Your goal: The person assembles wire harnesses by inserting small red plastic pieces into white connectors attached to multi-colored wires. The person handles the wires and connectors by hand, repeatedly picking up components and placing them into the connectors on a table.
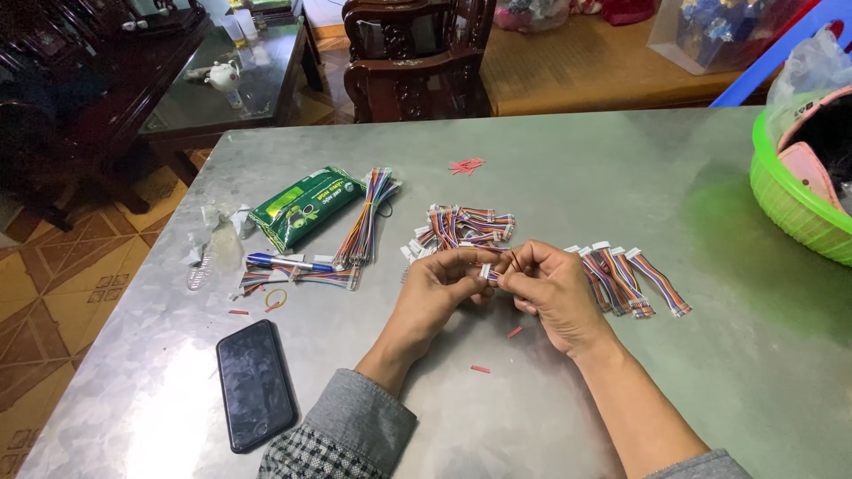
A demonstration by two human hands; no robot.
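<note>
Pinching one small ribbon cable (489, 269) between left hand (437, 288) and right hand (552, 288), fingertips meeting over a grey metal table (577, 177). Lying just beyond the hands, a pile of rainbow cables (461, 226); right of the hands, finished cables (630, 279); left, a phone (255, 383). Showing beyond the table, dark wooden chairs.

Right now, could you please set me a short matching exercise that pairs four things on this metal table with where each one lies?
Things:
1. black phone
2. green packet
3. green basket
4. blue pen

Places:
A. right edge of the table
B. near edge, beside the left sleeve
C. just in front of the green packet
D. far left, beside a long wire bundle

Pairs: 1-B, 2-D, 3-A, 4-C
</note>
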